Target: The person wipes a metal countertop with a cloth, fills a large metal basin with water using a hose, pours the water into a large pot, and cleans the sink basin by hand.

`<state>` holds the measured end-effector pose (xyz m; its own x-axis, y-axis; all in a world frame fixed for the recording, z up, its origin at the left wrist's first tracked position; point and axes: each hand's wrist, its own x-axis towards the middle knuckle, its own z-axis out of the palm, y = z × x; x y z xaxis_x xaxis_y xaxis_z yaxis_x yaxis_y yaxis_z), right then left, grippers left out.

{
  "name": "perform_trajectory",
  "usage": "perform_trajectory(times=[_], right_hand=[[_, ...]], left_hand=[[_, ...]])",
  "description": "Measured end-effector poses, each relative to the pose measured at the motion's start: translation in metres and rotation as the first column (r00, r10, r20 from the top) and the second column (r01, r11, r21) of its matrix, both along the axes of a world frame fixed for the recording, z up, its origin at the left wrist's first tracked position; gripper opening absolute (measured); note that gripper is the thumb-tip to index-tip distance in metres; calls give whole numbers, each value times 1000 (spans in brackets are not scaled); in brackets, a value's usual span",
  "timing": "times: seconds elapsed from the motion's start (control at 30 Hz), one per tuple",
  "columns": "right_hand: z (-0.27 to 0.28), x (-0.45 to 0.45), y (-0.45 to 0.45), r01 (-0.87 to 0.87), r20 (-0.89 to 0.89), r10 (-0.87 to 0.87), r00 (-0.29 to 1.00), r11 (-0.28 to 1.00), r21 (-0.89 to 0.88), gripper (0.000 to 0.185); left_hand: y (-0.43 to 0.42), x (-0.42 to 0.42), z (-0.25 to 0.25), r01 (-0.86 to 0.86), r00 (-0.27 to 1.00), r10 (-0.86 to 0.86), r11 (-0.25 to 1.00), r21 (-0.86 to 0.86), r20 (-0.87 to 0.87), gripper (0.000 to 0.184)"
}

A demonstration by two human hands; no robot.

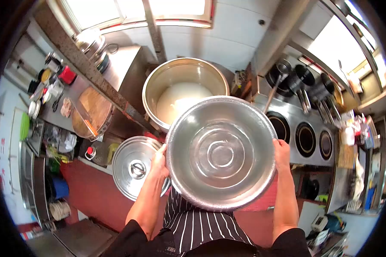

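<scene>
A wide metal basin (pixel 221 115) fills the middle of the view, held up in front of the striped apron (pixel 201 227). My left hand (pixel 158 164) grips its rim on the left, and my right hand (pixel 281 155) is closed around the rim on the right. Rings show at the basin's bottom; whether clear liquid lies over them I cannot tell. Just beyond, and partly hidden by the basin, stands a large metal pot (pixel 148 92) with pale, cloudy liquid (pixel 180 96) inside. A round metal lid (pixel 124 171) with a handle is left of my left forearm.
To the right is a counter with round burners (pixel 305 139), a long-handled ladle (pixel 273 92) and dark pots (pixel 302 77). At left, a knife (pixel 83 113) lies on a round chopping board (pixel 94 103). A post (pixel 101 79) crosses before it. Red floor (pixel 90 184) shows below.
</scene>
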<state>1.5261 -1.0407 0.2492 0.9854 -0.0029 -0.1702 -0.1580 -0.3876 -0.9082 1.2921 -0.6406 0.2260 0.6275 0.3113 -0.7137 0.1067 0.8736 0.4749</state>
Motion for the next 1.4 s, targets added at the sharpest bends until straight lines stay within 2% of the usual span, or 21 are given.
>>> perform_trajectory(times=[0.17,0.3,0.37,0.43,0.63,0.73,0.9,0.97,1.0,1.03,1.1,1.17,1.23,1.27,1.37,1.4], right_hand=[[18,72,40,-165,-23,164,986,970,-177,34],[31,114,73,-231,-95,211,973,914,-334,34],[25,140,82,-248,-94,230,969,904,-349,33],[29,159,97,-277,-192,227,955,913,-299,33],[54,211,143,-380,-211,321,923,839,-388,31],[86,230,171,-455,-240,389,890,717,-528,28],[124,273,230,-499,-270,432,861,611,-615,24],[135,296,257,-539,-298,461,836,592,-599,20],[132,313,267,-562,-289,489,823,625,-542,19],[128,329,279,-584,-279,517,809,653,-482,18],[141,340,322,-624,-335,532,778,590,-512,25],[145,346,361,-598,-217,613,760,528,-603,33],[155,345,404,-652,-273,633,725,502,-568,39],[162,334,429,-633,-263,621,738,505,-587,39],[172,323,480,-733,-241,720,650,512,-448,37],[181,307,496,-736,-243,706,665,566,-371,33]], left_hand=[[28,35,-26,-15,994,28,992,-125,103,47],[47,61,-24,-65,998,63,983,-173,-13,44],[58,70,-35,-94,996,92,975,-202,-16,43],[66,79,-48,-48,997,61,970,-237,47,44],[81,98,-37,-92,995,98,939,-330,0,42],[80,107,-37,-70,997,77,920,-385,1,42],[71,120,-58,-68,996,84,891,-450,16,42],[63,128,-70,-64,997,43,900,-431,-59,46],[59,131,-71,-66,995,25,890,-451,-98,47],[51,133,-87,-41,999,23,884,-465,-42,47],[42,138,-85,-9,986,-65,895,-446,-151,49],[31,140,-99,-3,989,-70,874,-487,-132,51],[28,143,-91,-33,997,-16,809,-587,-79,51],[22,145,-96,4,999,-28,803,-595,-31,54],[7,155,-114,50,997,-2,740,-670,73,57],[8,158,-105,78,996,-30,745,-662,83,57]])
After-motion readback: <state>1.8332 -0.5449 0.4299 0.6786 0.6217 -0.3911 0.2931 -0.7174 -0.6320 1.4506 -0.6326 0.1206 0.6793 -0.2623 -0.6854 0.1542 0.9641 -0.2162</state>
